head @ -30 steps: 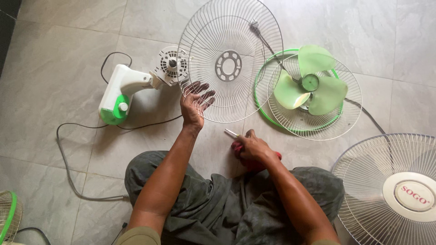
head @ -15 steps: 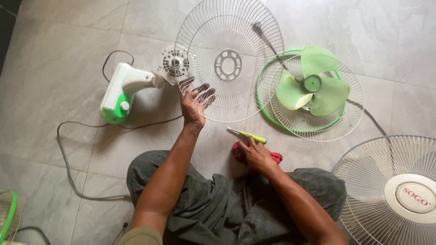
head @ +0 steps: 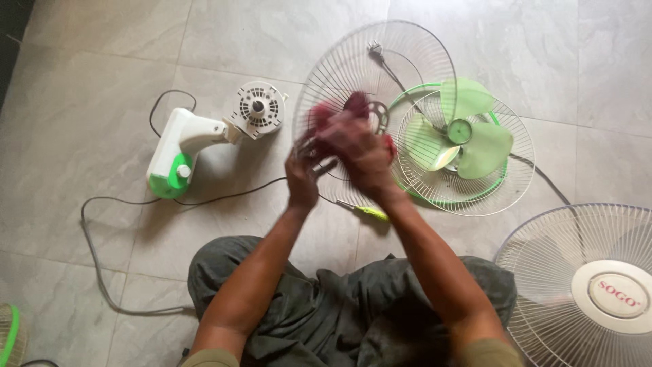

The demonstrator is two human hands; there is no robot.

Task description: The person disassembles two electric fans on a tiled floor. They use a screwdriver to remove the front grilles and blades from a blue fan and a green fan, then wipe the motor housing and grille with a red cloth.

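Red cloth (head: 339, 112) bunched between both hands, raised over the white wire fan grille (head: 380, 75); too blurred to give a long axis or heading. Left hand (head: 303, 178) curled at its lower edge, right hand (head: 360, 153) closed over it. Nearer, on the floor (head: 102, 88): yellow-handled screwdriver (head: 363, 211), lying roughly left-right. Farther left: white-and-green fan motor body (head: 204, 139). Right: green fan blade (head: 465, 132).

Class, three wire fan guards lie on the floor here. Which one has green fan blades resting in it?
The middle guard, green-rimmed, right of the hands: the green blades sit inside it. The bare guard holds none; the lower-right guard has a white centre cap.
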